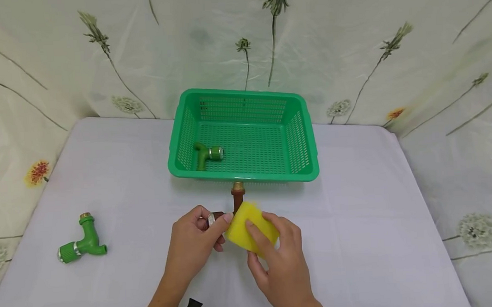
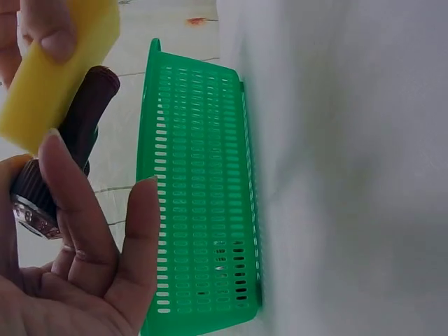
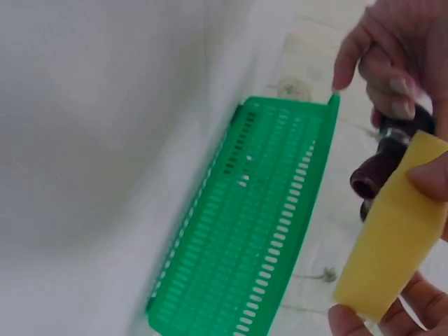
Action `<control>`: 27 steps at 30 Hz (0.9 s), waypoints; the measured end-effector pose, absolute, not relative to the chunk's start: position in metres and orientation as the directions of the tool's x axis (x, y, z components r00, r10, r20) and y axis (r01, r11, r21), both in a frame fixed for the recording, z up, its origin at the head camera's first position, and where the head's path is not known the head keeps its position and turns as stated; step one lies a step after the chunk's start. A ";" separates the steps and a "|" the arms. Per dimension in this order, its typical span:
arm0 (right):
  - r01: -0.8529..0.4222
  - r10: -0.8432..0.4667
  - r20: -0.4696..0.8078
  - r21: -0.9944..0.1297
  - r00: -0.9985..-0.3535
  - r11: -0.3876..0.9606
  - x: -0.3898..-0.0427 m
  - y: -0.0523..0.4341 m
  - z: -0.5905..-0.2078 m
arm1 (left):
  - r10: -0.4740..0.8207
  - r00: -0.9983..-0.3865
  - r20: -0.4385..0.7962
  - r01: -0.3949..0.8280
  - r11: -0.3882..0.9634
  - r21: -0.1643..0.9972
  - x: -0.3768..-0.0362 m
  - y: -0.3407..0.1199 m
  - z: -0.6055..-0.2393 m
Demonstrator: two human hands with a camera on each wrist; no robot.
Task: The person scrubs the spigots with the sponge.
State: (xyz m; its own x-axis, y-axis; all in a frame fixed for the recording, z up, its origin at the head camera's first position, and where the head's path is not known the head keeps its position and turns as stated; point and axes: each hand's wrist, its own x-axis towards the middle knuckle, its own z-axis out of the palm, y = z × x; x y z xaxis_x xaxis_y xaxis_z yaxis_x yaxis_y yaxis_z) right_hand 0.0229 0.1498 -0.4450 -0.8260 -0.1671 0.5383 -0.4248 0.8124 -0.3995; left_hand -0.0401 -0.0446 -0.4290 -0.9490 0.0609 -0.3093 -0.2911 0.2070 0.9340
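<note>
The right hand (image 1: 276,258), nearest the camera, pinches a yellow rectangular sponge (image 1: 251,228) against the brown plastic tap (image 1: 237,201) gripped in the left hand's (image 1: 194,242) fingers above the white surface (image 1: 358,222), so wiping seems underway, one green plastic tap (image 1: 207,154) already in the green slotted basket (image 1: 303,122), another (image 1: 81,239) waiting.

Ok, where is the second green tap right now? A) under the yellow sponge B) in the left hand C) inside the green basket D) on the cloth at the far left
D: one green tap lies on the white cloth at far left, apart from the other tap inside the basket.
</note>
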 end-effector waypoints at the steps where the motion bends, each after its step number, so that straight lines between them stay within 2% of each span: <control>1: -0.431 -0.188 0.533 -0.377 -0.825 0.820 0.024 0.149 -0.444 | 0.047 -0.953 -0.300 -0.284 0.209 0.936 -0.041 -0.045 -0.428; 8: -0.454 -0.265 0.503 -0.299 -0.822 0.839 0.035 0.146 -0.444 | 0.008 -0.962 -0.275 -0.267 0.201 0.942 -0.047 -0.047 -0.420; 15: -0.386 -0.223 0.439 -0.328 -0.871 0.862 0.045 0.155 -0.449 | 0.016 -0.969 -0.246 -0.236 0.228 0.945 -0.058 -0.047 -0.413; 19: -0.348 -0.185 0.418 -0.356 -0.889 0.868 0.048 0.164 -0.452 | 0.052 -0.965 -0.258 -0.244 0.196 0.950 -0.068 -0.044 -0.412; 23: -0.340 -0.145 0.448 -0.394 -0.882 0.854 0.051 0.174 -0.456 | 0.080 -0.957 -0.277 -0.258 0.194 0.947 -0.083 -0.038 -0.411; 27: -0.353 -0.116 0.501 -0.411 -0.858 0.840 0.054 0.182 -0.459 | 0.109 -0.959 -0.262 -0.228 0.254 0.940 -0.108 -0.033 -0.407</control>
